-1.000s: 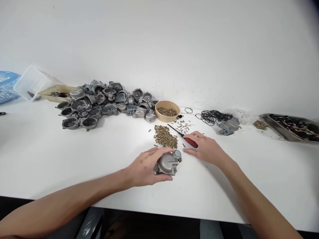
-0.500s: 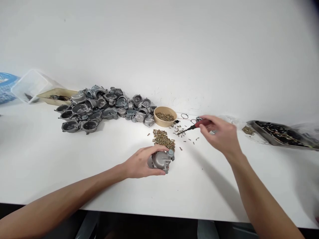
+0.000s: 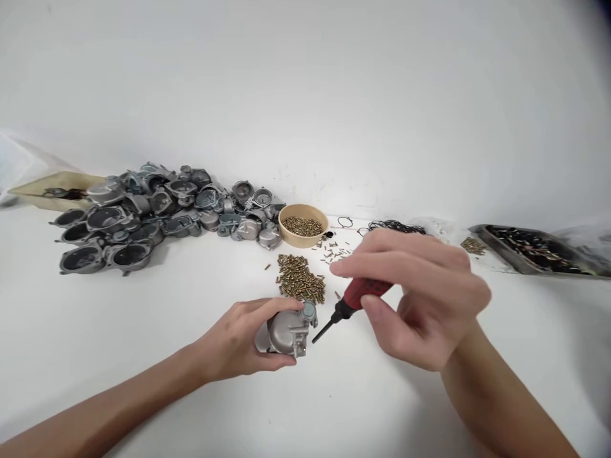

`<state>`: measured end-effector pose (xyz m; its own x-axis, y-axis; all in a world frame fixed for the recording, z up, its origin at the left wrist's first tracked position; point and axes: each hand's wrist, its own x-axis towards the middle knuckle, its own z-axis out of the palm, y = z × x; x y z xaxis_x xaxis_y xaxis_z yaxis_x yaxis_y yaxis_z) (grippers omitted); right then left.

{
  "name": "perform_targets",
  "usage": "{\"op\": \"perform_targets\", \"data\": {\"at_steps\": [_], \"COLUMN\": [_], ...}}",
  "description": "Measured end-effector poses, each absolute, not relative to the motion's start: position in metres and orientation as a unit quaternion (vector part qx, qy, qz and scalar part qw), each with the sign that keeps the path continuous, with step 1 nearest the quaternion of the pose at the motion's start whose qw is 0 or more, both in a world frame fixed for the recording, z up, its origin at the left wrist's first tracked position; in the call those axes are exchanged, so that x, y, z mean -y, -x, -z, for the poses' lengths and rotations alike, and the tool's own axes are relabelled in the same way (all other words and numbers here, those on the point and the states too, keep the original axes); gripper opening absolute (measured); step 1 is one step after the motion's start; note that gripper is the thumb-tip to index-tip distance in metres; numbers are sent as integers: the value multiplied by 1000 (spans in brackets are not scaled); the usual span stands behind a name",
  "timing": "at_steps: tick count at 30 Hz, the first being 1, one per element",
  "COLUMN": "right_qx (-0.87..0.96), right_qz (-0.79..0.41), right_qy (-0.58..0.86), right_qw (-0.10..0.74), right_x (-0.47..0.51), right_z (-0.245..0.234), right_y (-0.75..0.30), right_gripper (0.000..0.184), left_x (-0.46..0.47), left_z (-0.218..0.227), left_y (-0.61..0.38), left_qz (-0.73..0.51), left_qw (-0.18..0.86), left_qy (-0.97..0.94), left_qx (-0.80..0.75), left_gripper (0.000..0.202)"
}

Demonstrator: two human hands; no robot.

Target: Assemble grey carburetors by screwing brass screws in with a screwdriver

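Note:
My left hand (image 3: 238, 340) grips a grey metal casting (image 3: 287, 329) that rests on the white table (image 3: 143, 318). My right hand (image 3: 420, 296) holds a red-handled screwdriver (image 3: 356, 298), its dark tip pointing down-left and ending just right of the casting. A heap of small brass screws (image 3: 300, 285) lies right behind the casting.
A tan bowl of brass screws (image 3: 302, 224) stands behind the heap, with loose screws beside it. A big pile of grey castings (image 3: 143, 213) fills the back left. Black O-rings (image 3: 396, 226) and a metal tray of dark parts (image 3: 539, 248) lie at the back right.
My right hand picked the screwdriver up off the table, swung it back near the O-rings, then brought it forward beside the casting. My left hand kept hold of the casting.

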<state>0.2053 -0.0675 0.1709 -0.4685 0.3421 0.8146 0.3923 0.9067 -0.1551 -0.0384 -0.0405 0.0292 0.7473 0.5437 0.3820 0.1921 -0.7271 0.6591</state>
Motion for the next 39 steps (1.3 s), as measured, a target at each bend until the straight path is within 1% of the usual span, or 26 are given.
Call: {"op": "perform_targets", "data": {"at_steps": [3,7,11,16,20,30,39], "right_qx": [851,856,849,851,857,858,860], "right_qz": [3,-26,-35,-49,-64,-80,-84], "right_qy": [213,218,225,244,251,251,256], "right_qw": [480,469,477,462,446,442,434], "right_x": [62,55,52,49,49,45,41], "right_z": [-165,-163,-162,-159,-157,-158,-155], "right_y": [-202,-201,-203,-205,-205,-209,-214], "right_gripper": [35,32,30,28,28,31,27], "left_x": [39,37,36,36,35,35,35], "left_z": [-29,-31,-31,-31,-32,-34,-33], "left_y": [38,38,38,39,39,39,39], "left_qz": [-286,-289,-286,-286,-283,-276,-290], "left_qw": [312,324,331,331,333,338,345], "left_qy": [-883,-879,-879,-880,-880,-880,-875], "left_qx": [-204,-197,-188,-187,-187,-186,-176], "left_gripper": [68,67,66,66,66,66,68]}}
